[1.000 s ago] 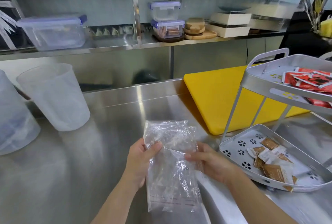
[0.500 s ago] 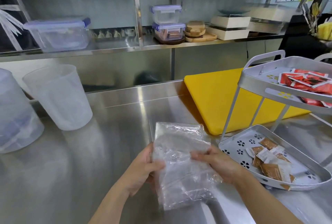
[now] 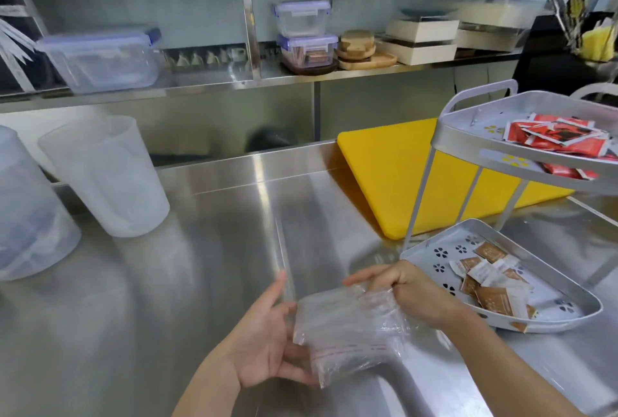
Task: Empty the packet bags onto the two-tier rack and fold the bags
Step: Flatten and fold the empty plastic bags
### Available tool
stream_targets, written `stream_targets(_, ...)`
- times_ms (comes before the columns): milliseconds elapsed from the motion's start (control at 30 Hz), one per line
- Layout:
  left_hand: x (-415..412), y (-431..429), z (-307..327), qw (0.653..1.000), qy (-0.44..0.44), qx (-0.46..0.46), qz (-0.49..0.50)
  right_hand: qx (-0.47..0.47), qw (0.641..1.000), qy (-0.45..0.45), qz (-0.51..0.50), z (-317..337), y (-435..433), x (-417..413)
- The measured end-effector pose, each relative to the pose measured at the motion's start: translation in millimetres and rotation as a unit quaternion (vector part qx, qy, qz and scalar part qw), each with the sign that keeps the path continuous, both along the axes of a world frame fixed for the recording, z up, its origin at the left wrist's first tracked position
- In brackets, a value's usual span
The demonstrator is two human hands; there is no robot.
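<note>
Step in hand: I judge this to be the folding of an emptied clear bag point(image 3: 351, 328), held low over the steel counter point(image 3: 200, 249), in front of and to the left of the two-tier rack point(image 3: 431, 189)
Bag state: transparent, crumpled, no packets visible inside; its red seal line lies toward me, on the side away from the rack
Right hand point(image 3: 411, 289): I pinch the bag's far edge between thumb and fingers, close beside the rack's lower tray point(image 3: 421, 249)
Left hand point(image 3: 264, 333): palm open, fingers spread; it cups the bag's left edge from the side and below, and no fingers are closed on the film
Rack contents: brown and white packets point(image 3: 491, 279) lie in the lower tray; red packets point(image 3: 555, 135) lie in the upper tray point(image 3: 468, 135)
Fold method: I bring the pinched edge square onto the seal line, then press the crease flat with the left palm
Air: I push trapped air toward the open mouth before creasing, or the film springs back
Risk: thin film slips and skews; I align the corners first
Clearance: I keep the right wrist off the lower tray rim so the rack does not shift
</note>
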State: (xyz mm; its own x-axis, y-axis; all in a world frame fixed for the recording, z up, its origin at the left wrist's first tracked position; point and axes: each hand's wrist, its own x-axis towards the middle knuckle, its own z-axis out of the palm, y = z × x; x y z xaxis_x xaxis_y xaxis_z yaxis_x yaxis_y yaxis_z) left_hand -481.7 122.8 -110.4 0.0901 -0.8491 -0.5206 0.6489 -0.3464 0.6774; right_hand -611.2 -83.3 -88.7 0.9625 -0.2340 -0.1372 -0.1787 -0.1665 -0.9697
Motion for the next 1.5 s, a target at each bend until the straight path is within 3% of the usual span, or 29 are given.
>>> stream_targets(100, -15, -2, 1, 0.998, -0.052, 0.021, -0.026, -0.046, 0.999, -0.013, 0.004, -4, 5, -5)
stream_targets(200, -23, -3, -6, 0.997, -0.069, 0.032, 0.004, -0.019, 0.999, 0.014, -0.034, -13, 1, -20)
stream_targets(333, -34, -10, -21, 0.981, -0.130, 0.082, 0.117, 0.128, 0.984, 0.028, -0.124, -29, 2, -50)
stream_targets(467, -58, -21, -22, 0.960, -0.205, 0.070, 0.175, 0.312, 0.940, 0.056, -0.128, -47, 3, -85)
stream_targets(733, -124, -71, -22, 0.934, -0.308, 0.020, 0.181, 0.258, 0.943, 0.134, -0.164, -36, -10, -154)
stream_targets(933, -194, -124, -19, 0.929, -0.345, -0.008, 0.135, 0.230, 0.942, 0.043, -0.241, -38, -47, -234)
stream_targets(1200, -347, -223, -41, 0.944, -0.329, 0.011, 0.016, 0.204, 0.886, -0.005, -0.417, -83, -111, -386)
stream_targets(1500, -473, -309, -75, 0.930, -0.332, 0.015, -0.160, 0.240, 0.801, 0.050, -0.546, -125, -158, -529)
